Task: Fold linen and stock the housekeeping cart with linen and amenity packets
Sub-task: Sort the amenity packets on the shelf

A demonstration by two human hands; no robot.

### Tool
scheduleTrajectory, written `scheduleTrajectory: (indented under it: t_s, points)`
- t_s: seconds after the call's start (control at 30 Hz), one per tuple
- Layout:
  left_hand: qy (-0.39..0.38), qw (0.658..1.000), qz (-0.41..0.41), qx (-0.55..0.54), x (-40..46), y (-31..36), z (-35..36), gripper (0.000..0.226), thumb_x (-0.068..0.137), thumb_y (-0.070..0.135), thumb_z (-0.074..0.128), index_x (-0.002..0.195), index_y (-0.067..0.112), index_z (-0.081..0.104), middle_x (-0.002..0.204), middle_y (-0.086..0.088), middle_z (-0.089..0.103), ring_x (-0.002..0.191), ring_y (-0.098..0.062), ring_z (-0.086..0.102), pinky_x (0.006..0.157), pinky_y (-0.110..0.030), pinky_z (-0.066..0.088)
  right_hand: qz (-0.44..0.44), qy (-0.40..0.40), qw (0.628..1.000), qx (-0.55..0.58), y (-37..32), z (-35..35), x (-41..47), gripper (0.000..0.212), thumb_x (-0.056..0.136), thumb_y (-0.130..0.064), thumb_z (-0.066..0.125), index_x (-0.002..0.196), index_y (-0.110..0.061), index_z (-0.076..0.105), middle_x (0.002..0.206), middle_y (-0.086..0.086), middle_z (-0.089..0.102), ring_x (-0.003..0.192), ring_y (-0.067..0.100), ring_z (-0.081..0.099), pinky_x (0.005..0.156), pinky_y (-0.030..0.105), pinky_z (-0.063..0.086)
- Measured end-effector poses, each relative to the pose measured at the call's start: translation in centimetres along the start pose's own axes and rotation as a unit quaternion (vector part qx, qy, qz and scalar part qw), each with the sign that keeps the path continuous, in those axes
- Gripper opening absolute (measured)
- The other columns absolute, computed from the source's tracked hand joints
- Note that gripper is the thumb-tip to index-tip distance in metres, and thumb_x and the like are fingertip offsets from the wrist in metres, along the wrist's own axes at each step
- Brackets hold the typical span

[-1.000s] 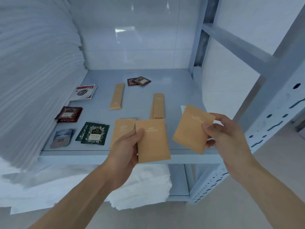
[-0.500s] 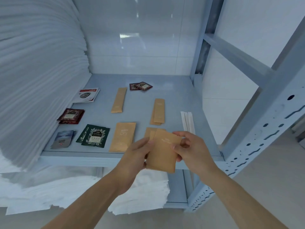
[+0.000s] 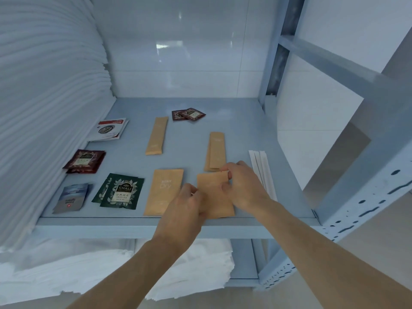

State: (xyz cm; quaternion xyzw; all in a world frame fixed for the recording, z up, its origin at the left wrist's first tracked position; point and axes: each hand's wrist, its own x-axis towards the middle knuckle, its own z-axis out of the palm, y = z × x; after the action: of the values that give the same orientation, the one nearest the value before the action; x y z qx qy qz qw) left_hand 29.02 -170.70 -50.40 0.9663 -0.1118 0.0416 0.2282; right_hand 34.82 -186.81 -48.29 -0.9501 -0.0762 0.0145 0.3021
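- Left hand point(image 3: 186, 204) pinches the tan packets' point(image 3: 217, 197) lower left edge at lower centre of frame.
- Right hand point(image 3: 242, 186) pinches their top right corner.
- The packets lie at the shelf's point(image 3: 133, 226) front edge.

Shelf point(image 3: 236, 121) seen as painted metal, matt, smooth. Wall tiles point(image 3: 178, 52) glossy, reflections noted. Tan packets point(image 3: 215, 197) appear as matt kraft paper. Green tea sachets point(image 3: 120, 190) printed, slight sheen. Stacked linen point(image 3: 44, 108) at 9 o'clock: white cloth, ribbed by folded edges.
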Motion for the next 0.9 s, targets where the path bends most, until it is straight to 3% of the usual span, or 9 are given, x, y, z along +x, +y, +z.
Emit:
scheduleTrajectory:
  t_s: [0.23,0.33,0.43,0.6,0.63,0.67,0.7,0.77,0.9]
  points:
    - [-0.006,0.999,0.035,0.021,0.3,-0.7,0.9,0.031,0.096,0.036,0.059,0.117,0.013,0.063,0.124,0.002,0.042,0.111,-0.013,0.048,0.089,-0.014,0.034,0.021,0.004,0.995,-0.1,0.7,1.6,0.2,0.035,0.097,-0.019,0.058,0.132,-0.013,0.055,0.127,0.008,0.042,0.124,0.024,0.04,0.099,0.035,0.046]
    - [-0.01,0.999,0.037,0.02,0.6,-0.6,0.1,0.027,0.097,0.032,0.058,0.114,0.012,0.063,0.121,0.001,0.044,0.113,-0.014,0.047,0.091,-0.02,0.041,0.002,0.014,0.993,-0.121,-0.1,1.1,0.5,0.037,0.095,-0.018,0.059,0.131,-0.014,0.054,0.127,0.006,0.041,0.124,0.022,0.038,0.095,0.033,0.048]
    - [0.023,0.999,0.042,0.0,2.1,-0.1,-1.5,0.018,0.095,0.019,0.056,0.097,0.007,0.07,0.101,-0.007,0.057,0.098,-0.023,0.054,0.088,-0.033,0.042,-0.026,0.048,0.994,-0.097,-1.5,0.6,1.7,0.035,0.092,-0.019,0.059,0.127,-0.016,0.058,0.125,0.003,0.043,0.122,0.021,0.04,0.095,0.032,0.046]
    - [0.091,0.964,-0.129,-0.216,6.0,-1.1,-4.8,0.014,0.09,0.021,0.06,0.09,0.018,0.073,0.093,0.001,0.072,0.088,-0.017,0.065,0.073,-0.027,0.048,-0.008,0.099,0.991,0.085,-5.4,1.8,5.6,0.019,0.091,-0.013,0.056,0.101,-0.018,0.071,0.096,-0.006,0.062,0.095,0.012,0.056,0.075,0.006,0.04]
    - [0.094,0.941,-0.163,-0.28,6.7,-1.6,-5.1,0.014,0.089,0.021,0.06,0.091,0.017,0.074,0.092,-0.001,0.073,0.089,-0.018,0.067,0.074,-0.029,0.051,0.005,0.102,0.986,0.135,-6.1,2.3,6.4,0.018,0.091,-0.011,0.055,0.094,-0.014,0.073,0.085,-0.008,0.064,0.087,0.01,0.056,0.076,0.007,0.045]
    - [0.101,0.921,-0.186,-0.328,7.4,-2.2,-5.3,0.014,0.089,0.02,0.061,0.091,0.015,0.074,0.092,-0.004,0.074,0.091,-0.021,0.068,0.079,-0.034,0.055,0.022,0.101,0.979,0.177,-6.9,2.9,7.2,0.019,0.09,-0.01,0.054,0.087,-0.008,0.073,0.077,-0.004,0.065,0.081,0.011,0.056,0.081,0.02,0.053]
    - [0.112,0.907,-0.198,-0.354,8.0,-2.8,-5.5,0.015,0.089,0.018,0.06,0.092,0.012,0.074,0.093,-0.007,0.074,0.093,-0.023,0.069,0.085,-0.039,0.056,0.037,0.101,0.973,0.204,-7.5,3.6,8.0,0.02,0.09,-0.009,0.054,0.083,-0.002,0.071,0.076,0.003,0.067,0.076,0.013,0.057,0.082,0.037,0.057]
    - [0.138,0.895,-0.208,-0.37,9.0,-4.2,-5.8,0.017,0.089,0.016,0.058,0.096,0.011,0.073,0.095,-0.008,0.073,0.095,-0.025,0.069,0.089,-0.042,0.056,0.045,0.107,0.967,0.226,-8.5,5.0,9.3,0.02,0.088,-0.008,0.053,0.078,-0.005,0.071,0.078,0.007,0.07,0.074,0.014,0.059,0.078,0.046,0.057]
    - [0.177,0.89,-0.226,-0.355,11.3,-8.2,-5.7,0.02,0.088,0.012,0.055,0.094,0.013,0.074,0.091,-0.007,0.073,0.092,-0.025,0.069,0.087,-0.039,0.057,0.014,0.14,0.974,0.179,-9.1,6.8,12.1,0.021,0.089,-0.011,0.054,0.092,-0.025,0.069,0.079,-0.014,0.062,0.065,0.0,0.055,0.059,0.011,0.042]
